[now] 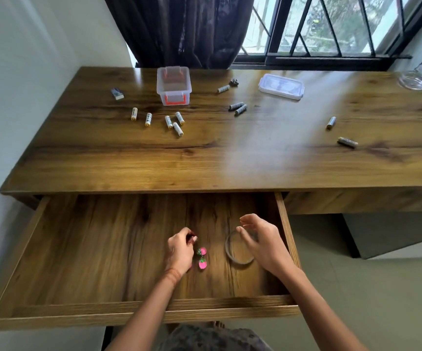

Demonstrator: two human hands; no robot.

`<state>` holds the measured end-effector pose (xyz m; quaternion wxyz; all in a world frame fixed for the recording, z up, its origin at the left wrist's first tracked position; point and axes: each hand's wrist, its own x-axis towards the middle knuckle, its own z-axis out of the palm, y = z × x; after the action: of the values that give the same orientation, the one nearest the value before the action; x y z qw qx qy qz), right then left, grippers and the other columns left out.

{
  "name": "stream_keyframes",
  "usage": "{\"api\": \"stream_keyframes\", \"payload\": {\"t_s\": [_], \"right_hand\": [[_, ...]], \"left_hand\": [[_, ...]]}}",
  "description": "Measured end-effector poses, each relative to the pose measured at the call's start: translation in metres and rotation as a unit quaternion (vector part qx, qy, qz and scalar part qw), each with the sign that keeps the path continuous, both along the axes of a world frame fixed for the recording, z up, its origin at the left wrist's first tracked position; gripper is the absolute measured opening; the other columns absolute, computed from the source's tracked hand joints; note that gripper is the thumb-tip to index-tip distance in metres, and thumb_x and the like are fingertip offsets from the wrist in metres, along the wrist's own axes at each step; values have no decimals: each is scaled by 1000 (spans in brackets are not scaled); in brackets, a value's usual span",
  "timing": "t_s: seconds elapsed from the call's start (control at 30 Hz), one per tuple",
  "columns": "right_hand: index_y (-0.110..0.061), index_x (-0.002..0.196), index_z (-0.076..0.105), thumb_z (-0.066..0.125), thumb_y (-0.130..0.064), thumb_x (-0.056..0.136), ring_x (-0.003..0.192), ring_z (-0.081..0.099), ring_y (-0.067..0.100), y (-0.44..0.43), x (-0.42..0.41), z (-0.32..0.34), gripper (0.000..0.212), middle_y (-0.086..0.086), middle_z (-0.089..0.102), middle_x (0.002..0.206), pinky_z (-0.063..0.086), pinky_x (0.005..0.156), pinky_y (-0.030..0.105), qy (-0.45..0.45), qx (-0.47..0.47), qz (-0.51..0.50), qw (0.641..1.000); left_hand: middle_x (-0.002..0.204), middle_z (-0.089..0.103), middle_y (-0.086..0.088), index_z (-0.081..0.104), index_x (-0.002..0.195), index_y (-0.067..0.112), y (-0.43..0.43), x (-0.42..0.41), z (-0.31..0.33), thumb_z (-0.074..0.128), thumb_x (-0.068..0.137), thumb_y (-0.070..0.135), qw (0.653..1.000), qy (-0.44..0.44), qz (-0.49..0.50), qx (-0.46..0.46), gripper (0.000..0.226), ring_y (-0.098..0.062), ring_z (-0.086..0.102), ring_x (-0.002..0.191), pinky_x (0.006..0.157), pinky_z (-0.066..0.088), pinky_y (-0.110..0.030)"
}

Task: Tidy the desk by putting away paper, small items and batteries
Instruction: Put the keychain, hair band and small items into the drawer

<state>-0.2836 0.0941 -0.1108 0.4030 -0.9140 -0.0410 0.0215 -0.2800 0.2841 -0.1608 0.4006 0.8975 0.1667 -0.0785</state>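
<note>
Left hand [179,252] curled, right hand [262,240] cupped.

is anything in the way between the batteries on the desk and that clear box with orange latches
Nothing visible. The clear box stands open on top, a lid lies apart to its right, and only bare desk separates it from the nearest batteries.

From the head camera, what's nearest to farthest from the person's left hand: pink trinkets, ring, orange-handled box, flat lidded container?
1. Pink trinkets: drawer, just right of the left hand.
2. Ring: drawer, further right.
3. Orange-handled box: desk's back, left.
4. Flat lidded container: desk's back, right.
</note>
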Motion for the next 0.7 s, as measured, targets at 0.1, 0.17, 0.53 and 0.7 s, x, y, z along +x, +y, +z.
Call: {"api": "stream_keyframes", "payload": {"t_s": [0.1,0.17,0.53,0.7], "right_hand": [[-11,119,55,58,-21,90,99,56,3,-1,3,0,31,4,64,113,43,77,4,2,-4,3,1000],[-12,119,55,58,-22,90,97,54,1,0,7,1,31,3,64,113,41,75,2,-4,-7,6,1000],[-13,111,59,60,-21,88,92,60,6,18,46,27,24,0,66,103,50,81,19,-79,16,24,996],[-9,111,60,61,-19,88,90,59,6,37,98,52,25,0,65,103,46,77,13,-111,34,36,993]], "left_hand": [[106,64,-15,65,104,2,-2,6,-7,54,90,10,1000,3,2,26,19,-25,58,97,70,39,-21],[113,60,-16,63,110,1,-2,9,-11,54,90,7,999,7,4,41,23,-27,53,109,79,40,-25],[85,73,-6,70,96,12,21,32,43,62,85,14,972,-207,6,113,13,-23,66,76,59,44,-25],[88,73,-9,68,102,12,54,78,95,59,89,21,958,-256,40,125,18,-24,67,77,61,50,-26]]}}
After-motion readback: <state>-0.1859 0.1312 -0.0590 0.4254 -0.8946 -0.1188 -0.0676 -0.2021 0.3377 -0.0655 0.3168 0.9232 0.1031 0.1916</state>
